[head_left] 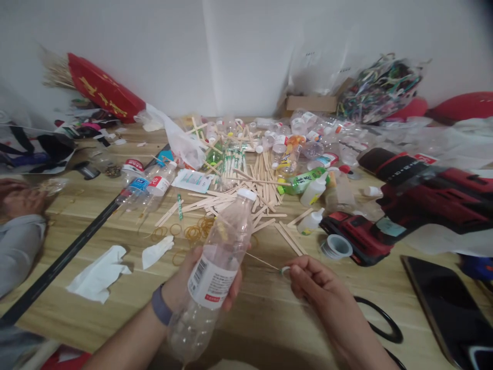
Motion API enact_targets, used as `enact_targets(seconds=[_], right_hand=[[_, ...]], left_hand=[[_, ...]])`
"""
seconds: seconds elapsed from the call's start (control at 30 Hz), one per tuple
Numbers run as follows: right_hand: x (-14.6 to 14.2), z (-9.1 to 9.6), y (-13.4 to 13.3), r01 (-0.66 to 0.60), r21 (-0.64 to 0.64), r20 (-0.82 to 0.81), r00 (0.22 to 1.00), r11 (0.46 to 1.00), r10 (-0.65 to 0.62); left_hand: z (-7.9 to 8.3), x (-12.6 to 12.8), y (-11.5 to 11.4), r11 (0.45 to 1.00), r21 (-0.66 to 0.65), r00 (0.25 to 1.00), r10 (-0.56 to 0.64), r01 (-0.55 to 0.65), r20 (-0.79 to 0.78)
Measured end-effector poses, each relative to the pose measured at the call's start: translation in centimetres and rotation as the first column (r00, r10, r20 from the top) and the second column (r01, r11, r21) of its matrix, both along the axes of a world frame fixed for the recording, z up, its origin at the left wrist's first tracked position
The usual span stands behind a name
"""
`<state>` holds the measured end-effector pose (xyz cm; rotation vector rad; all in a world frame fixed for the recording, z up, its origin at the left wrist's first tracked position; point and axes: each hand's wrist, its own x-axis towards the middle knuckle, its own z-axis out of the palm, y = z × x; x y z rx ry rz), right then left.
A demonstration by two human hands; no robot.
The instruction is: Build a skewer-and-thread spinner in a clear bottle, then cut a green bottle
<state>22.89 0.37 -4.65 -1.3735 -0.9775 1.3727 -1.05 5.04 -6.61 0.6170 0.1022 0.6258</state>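
Observation:
My left hand point(180, 280) is wrapped around a clear plastic bottle point(215, 267) with a white cap and a white printed label. The bottle leans to the right, cap away from me. My right hand point(314, 282) pinches a small whitish ring point(285, 271) with a bit of green at its edge. From that ring a thin tan strand point(264, 261) runs taut toward the bottle's side; its far end is hidden behind the bottle. Loose rubber bands point(198, 229) lie on the table just beyond the bottle.
Wooden craft sticks point(265, 180) and plastic bottles fill the middle and back. At right are a red cordless drill point(435, 190), glue bottles point(311, 222) and a dark phone point(442, 308). White tissue point(102, 272) lies left, near another person's hands point(23, 198).

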Motion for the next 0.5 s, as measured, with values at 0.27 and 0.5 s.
enact_targets(seconds=[0.27, 0.5], right_hand=[[2.4, -0.2, 0.1, 0.010, 0.037, 0.123, 0.992, 0.999, -0.014], [-2.3, 0.5, 0.8, -0.204, 0.066, 0.077, 0.977, 0.977, 0.199]], left_hand=[[-0.1, -0.7, -0.3, 0.999, -0.032, 0.994, -0.032, 0.028, -0.105], [0.6, 0.5, 0.7, 1.000, 0.008, 0.994, -0.027, 0.028, -0.104]])
